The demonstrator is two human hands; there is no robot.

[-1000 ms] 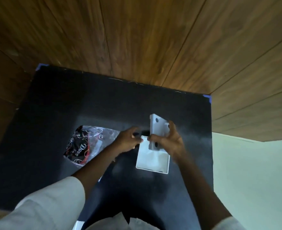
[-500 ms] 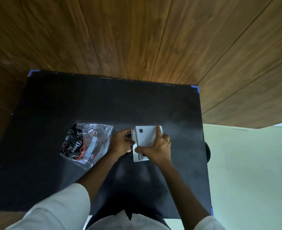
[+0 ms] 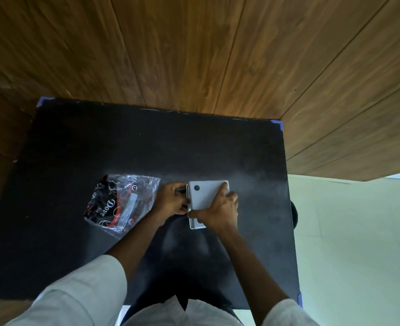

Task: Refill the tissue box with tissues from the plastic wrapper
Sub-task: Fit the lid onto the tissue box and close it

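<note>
The flat white plastic lid panel with a dark round hole (image 3: pixel 206 194), upright a second ago, is now lying down over the white rectangular tissue box (image 3: pixel 195 225) on the black table mat (image 3: pixel 123 142). Right hand (image 3: pixel 217 211) is pressing on the panel, left hand (image 3: pixel 170 200) is pinching the box's left edge. Box is closing, refill looking nearly done; crinkled clear plastic wrapper with black-red print (image 3: pixel 121 203) is sitting just left, apparently emptied
</note>
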